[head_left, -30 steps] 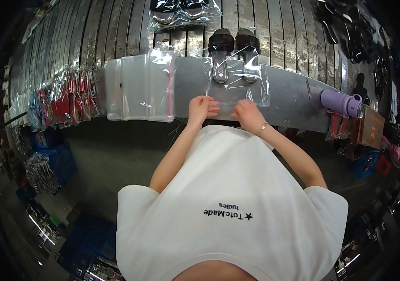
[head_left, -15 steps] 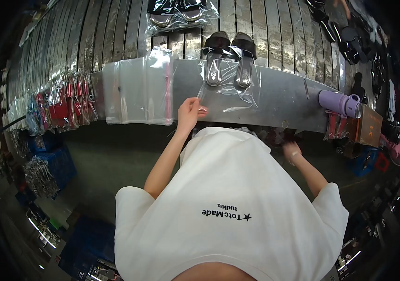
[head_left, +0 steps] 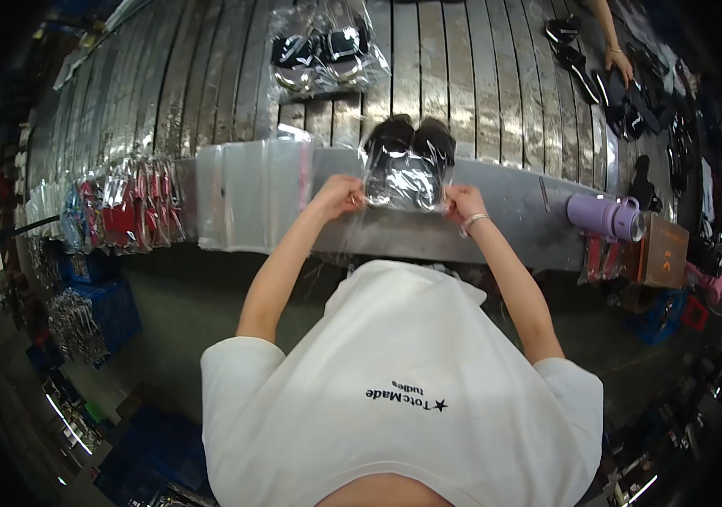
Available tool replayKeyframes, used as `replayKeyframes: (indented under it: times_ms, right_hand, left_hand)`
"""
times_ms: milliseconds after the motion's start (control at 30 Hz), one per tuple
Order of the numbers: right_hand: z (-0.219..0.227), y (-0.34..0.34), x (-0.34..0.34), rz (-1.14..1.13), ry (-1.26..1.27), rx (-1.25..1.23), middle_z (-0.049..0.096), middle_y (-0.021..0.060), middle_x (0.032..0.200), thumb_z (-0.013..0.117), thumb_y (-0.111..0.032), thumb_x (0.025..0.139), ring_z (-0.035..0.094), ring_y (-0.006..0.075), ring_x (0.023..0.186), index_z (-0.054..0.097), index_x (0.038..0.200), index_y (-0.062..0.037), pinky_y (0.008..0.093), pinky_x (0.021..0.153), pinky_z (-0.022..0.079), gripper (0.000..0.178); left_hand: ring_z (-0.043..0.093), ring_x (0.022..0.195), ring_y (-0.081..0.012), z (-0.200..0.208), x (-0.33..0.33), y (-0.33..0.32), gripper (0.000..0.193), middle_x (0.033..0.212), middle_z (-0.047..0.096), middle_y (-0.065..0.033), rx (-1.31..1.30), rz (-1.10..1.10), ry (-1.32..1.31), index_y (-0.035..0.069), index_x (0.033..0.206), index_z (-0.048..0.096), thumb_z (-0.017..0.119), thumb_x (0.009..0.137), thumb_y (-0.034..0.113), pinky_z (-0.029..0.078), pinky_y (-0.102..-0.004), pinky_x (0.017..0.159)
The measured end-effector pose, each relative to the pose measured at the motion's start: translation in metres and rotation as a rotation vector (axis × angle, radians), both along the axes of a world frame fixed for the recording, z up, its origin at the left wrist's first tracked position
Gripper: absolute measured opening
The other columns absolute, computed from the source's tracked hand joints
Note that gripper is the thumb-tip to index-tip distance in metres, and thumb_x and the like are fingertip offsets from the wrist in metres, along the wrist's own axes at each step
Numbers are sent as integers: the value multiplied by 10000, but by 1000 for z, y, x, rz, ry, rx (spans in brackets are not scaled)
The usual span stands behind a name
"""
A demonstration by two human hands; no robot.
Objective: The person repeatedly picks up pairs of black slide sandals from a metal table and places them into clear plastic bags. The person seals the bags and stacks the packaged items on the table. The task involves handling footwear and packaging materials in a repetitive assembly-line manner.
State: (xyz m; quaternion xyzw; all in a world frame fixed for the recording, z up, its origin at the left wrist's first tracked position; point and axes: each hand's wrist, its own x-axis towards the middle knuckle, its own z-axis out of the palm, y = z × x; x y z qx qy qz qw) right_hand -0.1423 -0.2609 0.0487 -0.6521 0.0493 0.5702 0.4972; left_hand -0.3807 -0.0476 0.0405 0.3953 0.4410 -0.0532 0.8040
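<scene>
A pair of black slide sandals [head_left: 435,145] lies in front of me, toes toward the far side. Clear plastic bag [head_left: 407,188] film, bright with glare, covers their near part; whether the far straps are inside it I cannot tell. My left hand [head_left: 342,194] is closed on the bag's near left edge, fingers pinched. At the near right corner, my right hand [head_left: 465,203] pinches the same bag. A stack of flat clear bags [head_left: 251,198] rests just left of my left hand.
Across the slatted conveyor [head_left: 496,84], another bagged sandal pair [head_left: 327,59] lies far left of centre. Red packaged goods [head_left: 128,207] hang at the left. A purple bottle [head_left: 602,217] and cardboard box [head_left: 664,251] stand right. A co-worker's hand [head_left: 620,63] touches black sandals far right.
My right hand has come up from below the table edge and taken the bag's right corner. Bag film now spreads over the sandals' near part. The co-worker's hand has reached further in.
</scene>
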Motion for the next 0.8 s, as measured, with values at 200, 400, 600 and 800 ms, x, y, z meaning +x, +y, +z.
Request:
replayKeyframes:
  times_ms: [200, 400, 600, 800]
  right_hand:
    - [109, 63, 20, -170, 192, 208, 516, -30, 608, 577, -367, 903, 442, 54, 504, 477, 641, -132, 222, 453, 314, 366]
    - [142, 220, 42, 26, -425, 646, 632, 8, 788, 691, -248, 836, 553, 46, 685, 617, 825, -15, 216, 563, 427, 245]
    - [6, 347, 52, 402, -678, 224, 664, 105, 876, 757, -233, 749, 616, 147, 782, 614, 938, 11, 318, 661, 494, 340]
    - [-9, 257, 244, -305, -910, 294, 607, 113, 913, 769, -211, 713, 589, 231, 851, 508, 1083, -27, 355, 768, 475, 488]
  left_hand:
    - [580, 512, -135, 131, 46, 33, 237, 646, 601, -61, 286, 119, -179, 21, 714, 586, 534, 908, 148, 486, -277, 481]
    - [569, 532, -85, 191, 65, 147, 193, 665, 596, -42, 927, 212, -306, -45, 887, 615, 523, 910, 123, 469, -241, 483]
    - [532, 508, -93, 55, 56, 246, 207, 635, 573, -26, 872, 201, 188, 4, 845, 628, 568, 877, 200, 423, -232, 456]
    - [498, 474, -63, 51, 54, 249, 209, 560, 541, -2, 840, 287, 229, -21, 827, 633, 572, 896, 167, 393, -208, 435]
